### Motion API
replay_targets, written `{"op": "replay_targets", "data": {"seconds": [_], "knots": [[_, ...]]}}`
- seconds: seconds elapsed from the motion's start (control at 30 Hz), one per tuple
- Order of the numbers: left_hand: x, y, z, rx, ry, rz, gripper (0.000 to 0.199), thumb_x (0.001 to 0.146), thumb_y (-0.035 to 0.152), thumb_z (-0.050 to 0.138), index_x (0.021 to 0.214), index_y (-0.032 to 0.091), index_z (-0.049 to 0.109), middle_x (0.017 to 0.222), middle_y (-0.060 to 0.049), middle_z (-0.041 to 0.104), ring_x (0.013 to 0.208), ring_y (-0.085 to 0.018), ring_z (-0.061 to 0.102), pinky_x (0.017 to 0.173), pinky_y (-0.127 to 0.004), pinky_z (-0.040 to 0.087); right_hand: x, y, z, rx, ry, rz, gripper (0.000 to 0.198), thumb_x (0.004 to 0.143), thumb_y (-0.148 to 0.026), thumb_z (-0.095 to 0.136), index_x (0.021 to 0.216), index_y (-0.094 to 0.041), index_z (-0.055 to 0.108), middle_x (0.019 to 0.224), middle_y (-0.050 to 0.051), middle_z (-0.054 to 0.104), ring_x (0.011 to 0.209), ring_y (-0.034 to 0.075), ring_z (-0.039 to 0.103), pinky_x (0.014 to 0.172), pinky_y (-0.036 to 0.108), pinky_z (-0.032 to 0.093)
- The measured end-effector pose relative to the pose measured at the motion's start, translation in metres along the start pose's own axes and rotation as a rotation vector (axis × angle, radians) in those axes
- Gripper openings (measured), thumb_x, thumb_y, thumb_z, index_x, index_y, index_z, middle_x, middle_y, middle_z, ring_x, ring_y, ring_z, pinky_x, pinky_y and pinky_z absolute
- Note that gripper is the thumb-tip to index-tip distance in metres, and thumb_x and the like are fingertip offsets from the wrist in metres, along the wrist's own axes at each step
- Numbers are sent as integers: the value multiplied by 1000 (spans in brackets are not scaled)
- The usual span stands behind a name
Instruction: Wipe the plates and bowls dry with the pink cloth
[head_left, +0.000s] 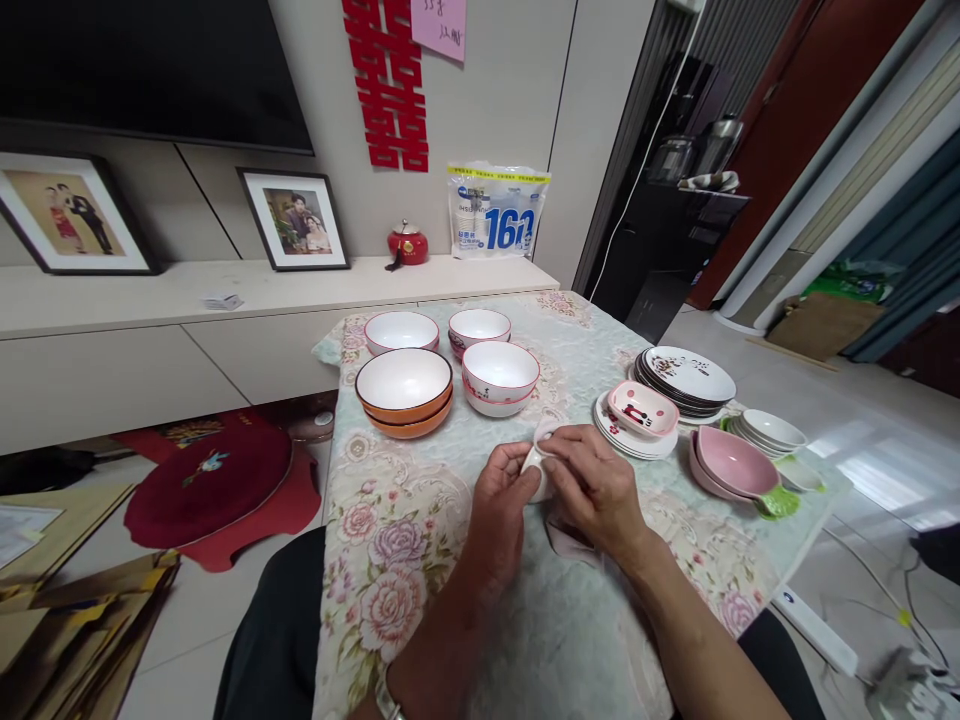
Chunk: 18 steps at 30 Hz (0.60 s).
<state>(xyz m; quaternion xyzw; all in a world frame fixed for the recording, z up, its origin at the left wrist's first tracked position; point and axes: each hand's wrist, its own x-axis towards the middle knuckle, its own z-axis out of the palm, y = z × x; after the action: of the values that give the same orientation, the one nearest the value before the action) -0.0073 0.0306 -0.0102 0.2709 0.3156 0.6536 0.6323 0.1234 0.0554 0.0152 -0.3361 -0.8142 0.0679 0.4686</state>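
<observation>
My left hand (504,478) is closed, its thumb on a small white dish-like piece (534,462) mostly hidden by fingers. Bent over the same piece from the right, my right hand (604,490) pinches a pale pinkish cloth (574,545) that hangs below it to the tablecloth. Beyond the hands stand stacked orange bowls (405,425) and white red-rimmed bowls (501,370). To their right, a pink cartoon dish (643,410) rests on small white plates (652,447). Pink bowls with green handles (735,465) sit farther right.
Stacked large plates (690,375) and small white bowls (772,428) occupy the right side of the floral tablecloth (397,560). Behind the table runs a cabinet (300,295) with framed photos, a red jar (409,246) and a plastic bag (499,215). A red stool (217,480) is at left.
</observation>
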Motion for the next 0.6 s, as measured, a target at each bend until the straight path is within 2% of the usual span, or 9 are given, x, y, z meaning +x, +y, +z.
{"op": "replay_targets", "data": {"seconds": [0.1,0.23,0.33,0.47,0.6], "knots": [[0,-1,-1,49,-8,19,26,75,32,76,95,17,70,87,-2,70,78,-15,58,79,-28,44,1,0,0,17,-13,-22,22,92,-11,56,109,-18,69,101,10,66,95,18,65,82,32,54],[0,-2,-5,128,12,-7,23,79,35,70,92,16,70,79,0,67,73,-14,54,73,-27,42,-1,22,0,-8,96,136,16,93,-15,58,102,-20,70,95,8,69,89,19,65,80,35,53],[0,-1,-5,129,64,12,18,82,32,65,90,16,68,80,0,65,75,-14,52,73,-26,41,-3,32,2,-42,117,216,15,94,-16,57,99,-20,70,89,6,70,85,19,65,77,35,53],[0,-1,-4,105,59,14,13,83,28,63,90,18,66,79,1,65,73,-13,52,69,-24,41,-3,16,4,-72,109,100,17,93,-15,57,105,-19,70,98,9,67,91,20,65,80,35,54],[1,-4,-6,120,15,37,23,84,29,65,103,18,69,95,-4,71,92,-18,60,85,-29,44,0,-6,3,-19,-64,-48,25,94,-13,54,115,-20,67,106,10,65,98,19,64,83,33,55]]}}
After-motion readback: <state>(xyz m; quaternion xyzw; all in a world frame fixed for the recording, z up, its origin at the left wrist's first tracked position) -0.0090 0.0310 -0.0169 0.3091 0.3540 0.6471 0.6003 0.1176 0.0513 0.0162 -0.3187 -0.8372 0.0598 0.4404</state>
